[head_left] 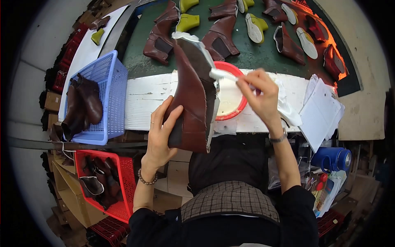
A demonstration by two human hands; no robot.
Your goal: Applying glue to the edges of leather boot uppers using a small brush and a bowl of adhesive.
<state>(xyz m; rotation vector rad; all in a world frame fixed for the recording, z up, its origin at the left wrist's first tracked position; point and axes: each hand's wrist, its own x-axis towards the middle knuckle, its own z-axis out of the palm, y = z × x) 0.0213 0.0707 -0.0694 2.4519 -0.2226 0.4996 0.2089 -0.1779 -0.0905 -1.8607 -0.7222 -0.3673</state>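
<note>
My left hand (159, 133) grips a brown leather boot upper (187, 105) by its lower part and holds it up over the front of the bench. White, wet-looking adhesive coats the upper's edge at the top and along its right side. Between the fingers of my right hand (263, 92) is a brush (222, 75), its white-coated head at or very near that right edge. Whether the bristles touch the leather I cannot tell. Behind the brush stands a red-rimmed bowl (233, 114) of creamy white liquid, partly hidden by the upper.
Brown uppers (222, 37) and yellow-green heeled soles (255, 29) lie on a green conveyor belt (135, 61), with an orange glow at right. Left are a blue basket (110, 103) and a red crate (127, 193), both holding boots. Papers (319, 111) and a blue flask (329, 158) are right.
</note>
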